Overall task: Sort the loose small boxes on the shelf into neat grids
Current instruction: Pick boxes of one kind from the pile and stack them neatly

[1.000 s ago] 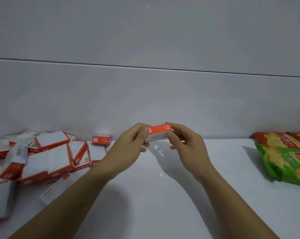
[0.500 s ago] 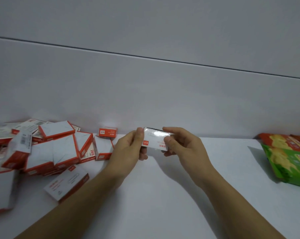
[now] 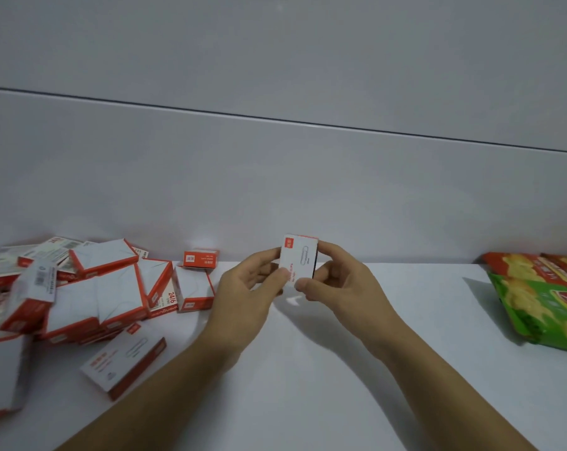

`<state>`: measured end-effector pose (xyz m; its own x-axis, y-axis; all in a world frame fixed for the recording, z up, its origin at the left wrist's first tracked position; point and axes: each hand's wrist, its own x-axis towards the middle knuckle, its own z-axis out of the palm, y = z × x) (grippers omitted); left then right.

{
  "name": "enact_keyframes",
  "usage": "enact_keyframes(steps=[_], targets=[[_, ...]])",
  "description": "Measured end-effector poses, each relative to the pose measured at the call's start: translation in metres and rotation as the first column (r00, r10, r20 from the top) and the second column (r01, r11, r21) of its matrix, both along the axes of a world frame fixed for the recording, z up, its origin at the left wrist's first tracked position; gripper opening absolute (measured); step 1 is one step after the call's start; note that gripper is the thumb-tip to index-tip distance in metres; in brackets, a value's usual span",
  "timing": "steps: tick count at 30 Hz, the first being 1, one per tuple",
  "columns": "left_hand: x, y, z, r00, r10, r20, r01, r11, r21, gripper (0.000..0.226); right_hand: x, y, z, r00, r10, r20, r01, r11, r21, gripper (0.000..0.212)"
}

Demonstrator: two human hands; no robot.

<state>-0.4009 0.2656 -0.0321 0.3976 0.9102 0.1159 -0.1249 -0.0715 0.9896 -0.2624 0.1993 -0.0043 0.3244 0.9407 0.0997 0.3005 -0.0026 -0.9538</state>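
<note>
White panel wall [image 3: 275,190] fills the upper half, with one dark seam running across it. Below it is the glossy white shelf [image 3: 308,402].

We log a pile [image 3: 90,288] of red-and-white boxes heaped at the shelf's left edge and reaching to the back edge. They lie tilted and overlapping, some on edge, in no rows. Snack bags [image 3: 542,301], green and red, lie flat at the right edge, well apart from the pile.

Both forearms come in from the front edge and meet mid-shelf.
- Left hand [image 3: 246,288]: thumb and fingertips pinch the held box along its left side.
- Right hand [image 3: 340,281]: thumb at the lower right corner and forefinger over the upper right, also pinching. The other fingers are curled under and partly hidden.

One flat box [image 3: 125,362] lies alone and askew in front of the pile, just beside the left forearm. We cannot tell whether they touch.

Held box [image 3: 300,260] is upright and clear of the shelf, near the back edge at mid-width. Its white face with a paperclip drawing is toward us, and its top is red.

Red box [image 3: 200,259], the smallest, stands at the back edge between the pile and the left hand, close to the wall.
</note>
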Motion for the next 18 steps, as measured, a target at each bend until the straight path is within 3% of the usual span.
enact_keyframes(steps=[2,7,12,18], targets=[[0.001,-0.002,0.003,0.999,-0.014,0.029,0.014,1.000,0.009,0.029,0.000,0.000,-0.001,0.998,0.011,0.059,-0.012,1.000,0.016,0.039],[0.000,-0.002,0.003,1.000,0.004,-0.002,-0.004,0.999,0.032,0.028,0.008,0.000,0.000,0.998,-0.061,-0.032,0.063,0.995,0.076,0.044],[-0.002,-0.001,0.009,0.998,0.048,0.042,-0.049,0.999,0.023,0.020,0.015,-0.006,0.002,0.936,0.038,0.350,-0.075,0.993,0.093,0.062],[0.002,0.001,0.019,0.995,0.102,0.018,-0.102,0.995,0.020,0.007,0.023,-0.007,0.009,0.652,-0.116,0.750,-0.089,0.970,0.227,0.055]])
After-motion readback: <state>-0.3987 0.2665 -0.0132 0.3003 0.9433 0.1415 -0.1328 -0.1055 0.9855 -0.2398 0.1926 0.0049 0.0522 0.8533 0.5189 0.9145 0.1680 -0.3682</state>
